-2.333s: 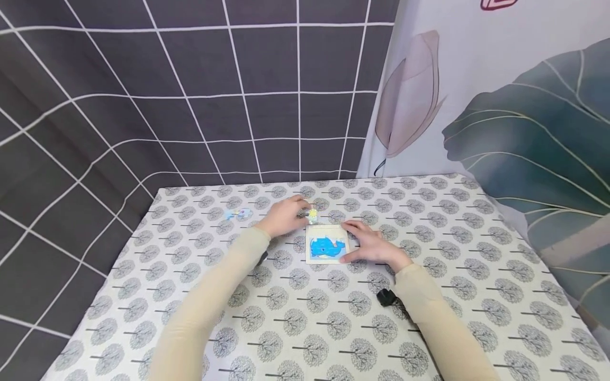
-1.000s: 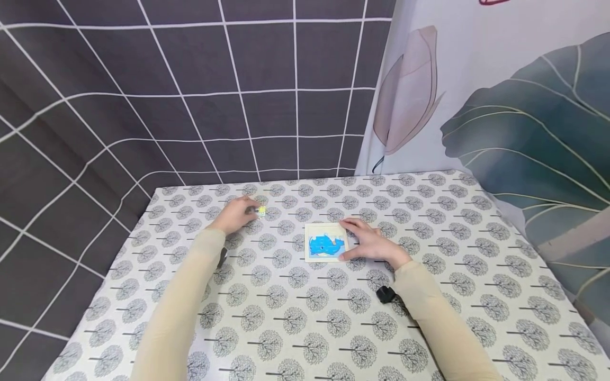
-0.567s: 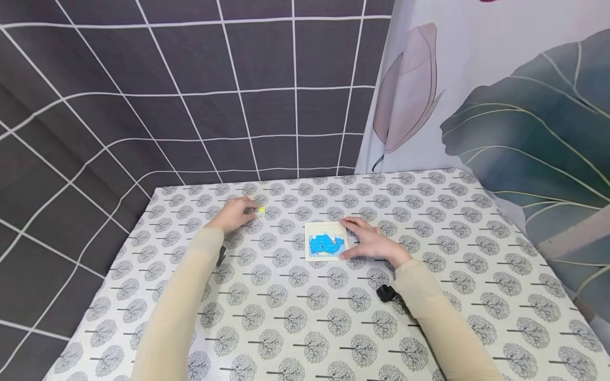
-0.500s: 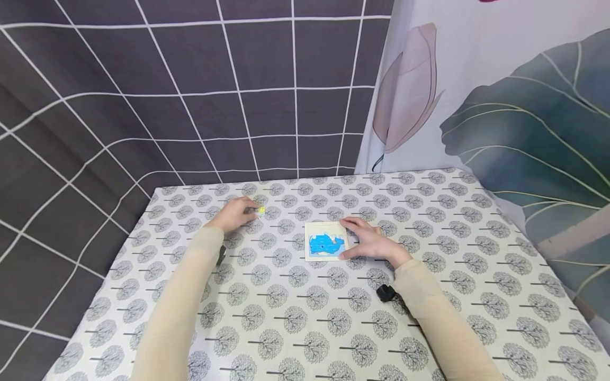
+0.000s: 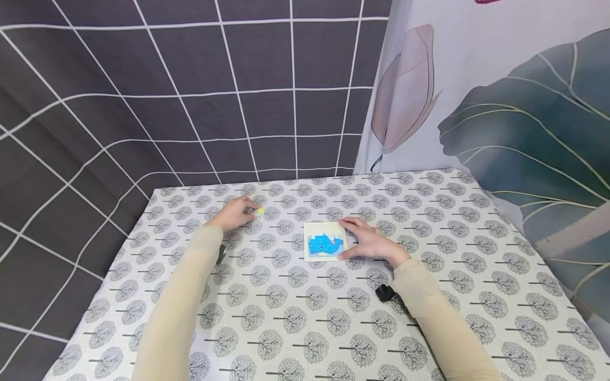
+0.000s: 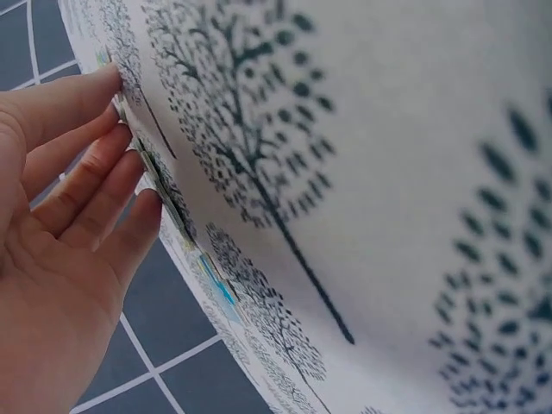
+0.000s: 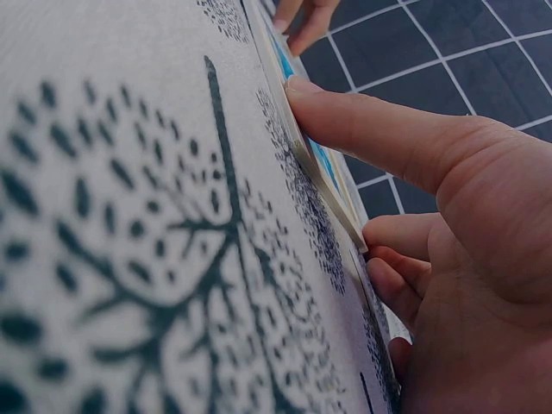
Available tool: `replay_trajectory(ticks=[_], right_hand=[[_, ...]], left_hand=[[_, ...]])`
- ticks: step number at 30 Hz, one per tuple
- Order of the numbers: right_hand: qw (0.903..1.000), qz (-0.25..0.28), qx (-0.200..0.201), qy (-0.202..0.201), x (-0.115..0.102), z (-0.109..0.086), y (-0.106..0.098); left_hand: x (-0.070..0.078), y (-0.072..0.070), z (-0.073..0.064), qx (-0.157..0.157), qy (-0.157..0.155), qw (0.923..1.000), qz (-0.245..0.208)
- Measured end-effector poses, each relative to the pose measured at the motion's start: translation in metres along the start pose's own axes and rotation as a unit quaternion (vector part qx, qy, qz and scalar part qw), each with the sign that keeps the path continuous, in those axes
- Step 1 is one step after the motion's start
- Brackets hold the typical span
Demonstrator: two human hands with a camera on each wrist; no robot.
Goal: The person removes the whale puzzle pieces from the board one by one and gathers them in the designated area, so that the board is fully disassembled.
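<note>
A small puzzle piece point(image 5: 260, 210) with a yellow sun lies at the fingertips of my left hand point(image 5: 234, 214), toward the back left of the table. In the left wrist view the thumb and fingers pinch its thin edge, seen nearly side-on. My right hand point(image 5: 369, 243) grips a pale square puzzle board point(image 5: 321, 225) by its right side, thumb at the near corner and index finger at the far one. Inside the board shows a blue whale picture point(image 5: 321, 244). Whether another piece lies beneath the left hand, I cannot tell.
A white tablecloth point(image 5: 295, 323) printed with grey trees covers the table. Behind it hangs a dark curtain point(image 5: 267, 58) with white grid lines, and at the right a white one with leaf patterns. Black camera mounts point(image 5: 385, 292) sit at both wrists.
Carrying the sun piece, my left hand has moved left from beside the board, to where a light-blue piece lay; that piece is now out of sight. My right hand stays on the board.
</note>
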State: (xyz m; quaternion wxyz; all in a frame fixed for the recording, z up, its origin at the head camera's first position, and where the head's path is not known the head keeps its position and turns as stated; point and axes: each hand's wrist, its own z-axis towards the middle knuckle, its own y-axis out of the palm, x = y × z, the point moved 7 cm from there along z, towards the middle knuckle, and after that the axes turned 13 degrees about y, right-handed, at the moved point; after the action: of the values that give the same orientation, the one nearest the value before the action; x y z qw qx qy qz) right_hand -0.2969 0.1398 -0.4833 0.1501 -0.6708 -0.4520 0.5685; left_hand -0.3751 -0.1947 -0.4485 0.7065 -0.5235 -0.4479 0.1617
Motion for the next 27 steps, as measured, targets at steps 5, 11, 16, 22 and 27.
replay_trajectory(ticks=[5,11,16,22,27], right_hand=[[1.0,0.002,0.0,0.009,0.0,-0.001,-0.001],[1.0,0.003,-0.002,-0.002,-0.002,-0.002,0.0],[1.0,-0.001,0.0,-0.001,0.001,-0.001,-0.001],[1.0,-0.002,0.004,-0.004,0.002,-0.002,-0.001],[1.0,-0.005,0.002,-0.005,-0.002,-0.002,0.0]], left_hand=[[0.007,-0.002,0.004,-0.009,-0.013,0.9998,0.007],[0.018,0.001,0.008,-0.011,-0.013,0.9998,-0.005],[0.037,0.011,0.015,-0.018,0.025,0.9993,-0.02],[0.062,0.026,0.021,-0.012,0.057,0.9974,-0.042],[0.085,0.04,0.021,-0.014,0.083,0.9948,-0.057]])
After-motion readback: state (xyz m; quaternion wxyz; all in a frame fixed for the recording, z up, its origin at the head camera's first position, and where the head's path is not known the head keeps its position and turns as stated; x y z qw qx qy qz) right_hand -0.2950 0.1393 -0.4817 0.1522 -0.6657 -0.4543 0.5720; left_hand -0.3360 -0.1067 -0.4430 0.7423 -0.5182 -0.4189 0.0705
